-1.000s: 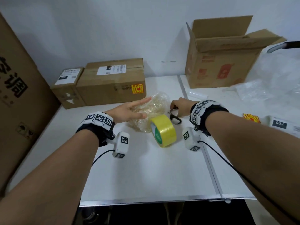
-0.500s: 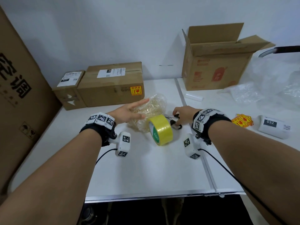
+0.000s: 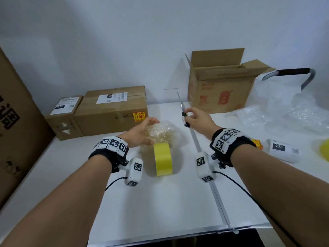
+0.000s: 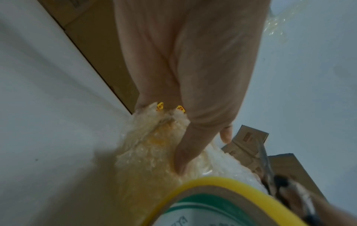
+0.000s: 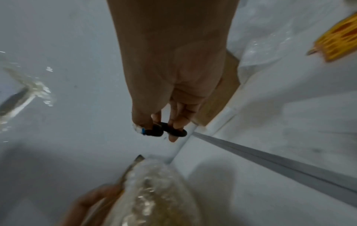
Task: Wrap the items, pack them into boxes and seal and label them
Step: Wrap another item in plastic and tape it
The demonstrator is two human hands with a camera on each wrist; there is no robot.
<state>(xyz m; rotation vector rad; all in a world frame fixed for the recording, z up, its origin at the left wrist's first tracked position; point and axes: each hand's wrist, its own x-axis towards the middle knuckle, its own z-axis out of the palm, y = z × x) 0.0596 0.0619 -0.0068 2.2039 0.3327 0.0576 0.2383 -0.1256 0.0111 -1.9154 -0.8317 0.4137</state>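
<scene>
A bundle wrapped in clear bubble wrap (image 3: 169,134) lies mid-table. My left hand (image 3: 151,131) cups its left side, fingers curved over the top and thumb pressed into the wrap (image 4: 150,145). A yellow tape roll (image 3: 162,158) stands on edge just in front of the bundle, also in the left wrist view (image 4: 212,198). My right hand (image 3: 187,117) holds black-handled scissors (image 3: 183,111) above the table, right of the bundle, blades pointing up and away. In the right wrist view, thumb and fingers sit through the handle loops (image 5: 166,130).
An open cardboard box (image 3: 220,86) stands at the back right. Two sealed, labelled boxes (image 3: 114,109) sit at the back left, and a tall carton (image 3: 17,131) at the far left. Loose bubble wrap (image 3: 288,107), a label roll (image 3: 283,150) and yellow stickers (image 3: 258,142) lie to the right.
My right hand has lifted the scissors off the table, and the blades now point upward. My left hand has closed down from flat onto the wrapped bundle.
</scene>
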